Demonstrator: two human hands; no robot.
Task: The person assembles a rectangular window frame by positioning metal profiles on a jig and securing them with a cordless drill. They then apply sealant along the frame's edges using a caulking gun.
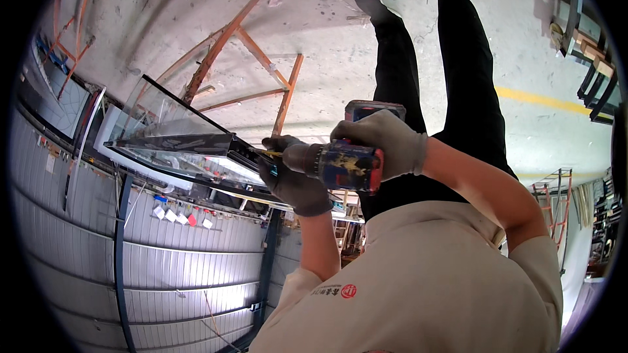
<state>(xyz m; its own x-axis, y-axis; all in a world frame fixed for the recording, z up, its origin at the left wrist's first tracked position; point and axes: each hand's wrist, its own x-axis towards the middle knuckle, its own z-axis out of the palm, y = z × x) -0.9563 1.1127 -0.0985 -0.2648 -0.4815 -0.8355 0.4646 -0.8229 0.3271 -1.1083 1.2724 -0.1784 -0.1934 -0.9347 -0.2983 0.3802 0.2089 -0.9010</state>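
Observation:
My right hand [386,140], in a grey glove, is closed round the handle of a cordless drill [350,167]. The drill is dark blue and red with worn, yellowish patches, and its chuck points left. A thin yellowish bit [269,152] runs from the chuck toward the end of a black metal frame [232,148]. My left hand [294,186], in a dark grey glove, is wrapped round that frame end, just beside the chuck. Its fingertips are partly hidden by the frame and drill. Glass panes [163,117] sit along the frame, extending to the left.
Orange-brown metal stands [219,49] rise from the concrete floor [320,33] beyond the frame. Dark profiles and wooden blocks [592,52] lie at the far right. A red ladder-like rack [559,206] stands at the right. A corrugated metal wall [190,268] spans the lower left.

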